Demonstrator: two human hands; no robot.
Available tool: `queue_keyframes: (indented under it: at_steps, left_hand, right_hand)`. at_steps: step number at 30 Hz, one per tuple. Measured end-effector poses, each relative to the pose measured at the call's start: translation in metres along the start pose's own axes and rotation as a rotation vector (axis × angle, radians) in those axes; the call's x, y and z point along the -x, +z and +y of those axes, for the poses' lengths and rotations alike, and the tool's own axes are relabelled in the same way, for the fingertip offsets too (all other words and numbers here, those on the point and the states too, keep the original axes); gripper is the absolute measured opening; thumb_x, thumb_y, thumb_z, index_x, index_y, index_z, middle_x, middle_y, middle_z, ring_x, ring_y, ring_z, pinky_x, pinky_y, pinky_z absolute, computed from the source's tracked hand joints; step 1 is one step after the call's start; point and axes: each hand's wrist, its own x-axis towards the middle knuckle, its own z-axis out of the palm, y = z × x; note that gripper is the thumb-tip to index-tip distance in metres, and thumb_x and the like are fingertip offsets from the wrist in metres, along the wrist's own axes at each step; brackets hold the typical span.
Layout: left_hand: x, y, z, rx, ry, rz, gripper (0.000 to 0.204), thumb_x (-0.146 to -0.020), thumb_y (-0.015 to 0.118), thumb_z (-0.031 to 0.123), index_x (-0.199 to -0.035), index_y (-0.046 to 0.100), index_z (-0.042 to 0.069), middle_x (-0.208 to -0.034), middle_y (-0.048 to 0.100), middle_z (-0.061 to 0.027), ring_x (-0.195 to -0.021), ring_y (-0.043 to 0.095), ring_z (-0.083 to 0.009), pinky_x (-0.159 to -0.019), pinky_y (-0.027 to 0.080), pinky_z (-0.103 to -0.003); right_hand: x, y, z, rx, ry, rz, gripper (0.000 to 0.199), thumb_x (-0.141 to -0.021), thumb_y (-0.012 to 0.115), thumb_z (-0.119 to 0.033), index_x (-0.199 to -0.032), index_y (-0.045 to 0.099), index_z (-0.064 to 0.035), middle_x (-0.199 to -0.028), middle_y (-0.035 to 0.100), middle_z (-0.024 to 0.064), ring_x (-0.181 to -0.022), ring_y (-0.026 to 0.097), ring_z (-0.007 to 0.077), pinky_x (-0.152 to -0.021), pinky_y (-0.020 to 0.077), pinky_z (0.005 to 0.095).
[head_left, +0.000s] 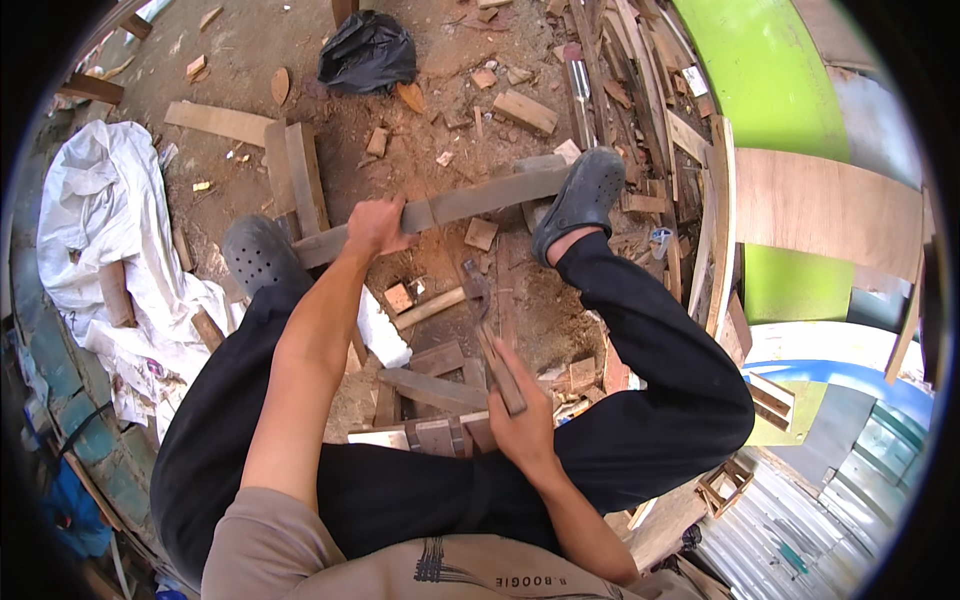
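My left hand (377, 228) is closed round a long grey-brown wooden plank (485, 197), left of its middle. The plank spans the gap between my feet: its left end lies by my left clog (262, 252), its right end against my right clog (588, 195). Nearer to me, my right hand (526, 415) grips the wooden handle of a hammer (491, 345). The dark metal hammer head (474, 283) points away from me, below the plank and apart from it. Part of the handle's lower end is covered by my fingers.
Wood offcuts (435, 390) and a white foam piece (381, 330) lie between my legs. A black plastic bag (367, 52) sits at the far side, white sheeting (95, 210) at left. Long boards (722, 220) and a green panel (765, 80) stand at right.
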Motion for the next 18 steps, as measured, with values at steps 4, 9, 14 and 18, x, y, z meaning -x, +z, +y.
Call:
queue_keyframes:
  at_steps: [4, 9, 14, 18]
  left_hand:
    - [-0.007, 0.0, 0.003, 0.022, 0.01, 0.013, 0.063, -0.068, 0.08, 0.05, -0.11, 0.066, 0.004, -0.097, 0.074, -0.0203, -0.09, 0.072, -0.0392, -0.079, 0.059, -0.049]
    - [-0.014, -0.004, 0.011, -0.011, 0.035, -0.008, 0.064, -0.069, 0.081, 0.05, -0.112, 0.065, 0.004, -0.096, 0.073, -0.0207, -0.088, 0.072, -0.0391, -0.079, 0.059, -0.049]
    - [0.001, 0.005, -0.004, -0.022, 0.008, 0.009, 0.066, -0.068, 0.08, 0.051, -0.113, 0.065, 0.005, -0.096, 0.074, -0.0205, -0.088, 0.072, -0.0394, -0.078, 0.059, -0.049]
    - [-0.015, -0.004, 0.017, 0.006, 0.049, -0.024, 0.069, -0.068, 0.079, 0.054, -0.116, 0.064, 0.006, -0.095, 0.074, -0.0199, -0.089, 0.072, -0.0397, -0.08, 0.058, -0.049]
  right_hand:
    - [-0.061, 0.031, 0.019, 0.022, 0.0, 0.016, 0.059, -0.086, 0.056, 0.005, -0.145, 0.054, -0.0028, -0.139, 0.063, 0.0214, -0.133, 0.058, 0.0337, -0.109, 0.0435, 0.0353]
    - [-0.068, 0.027, 0.011, 0.007, 0.089, 0.052, 0.058, -0.088, 0.057, 0.001, -0.146, 0.054, -0.0061, -0.137, 0.063, 0.0241, -0.129, 0.061, 0.0345, -0.106, 0.0456, 0.0343]
    - [0.015, -0.009, -0.014, 0.027, 0.054, 0.002, 0.06, -0.086, 0.055, 0.008, -0.146, 0.054, -0.0025, -0.136, 0.063, 0.0244, -0.131, 0.06, 0.0314, -0.108, 0.0445, 0.0368]
    - [-0.101, 0.036, 0.034, 0.007, 0.081, 0.023, 0.06, -0.087, 0.056, 0.007, -0.145, 0.054, -0.0024, -0.138, 0.063, 0.0241, -0.13, 0.061, 0.0317, -0.108, 0.0448, 0.0368]
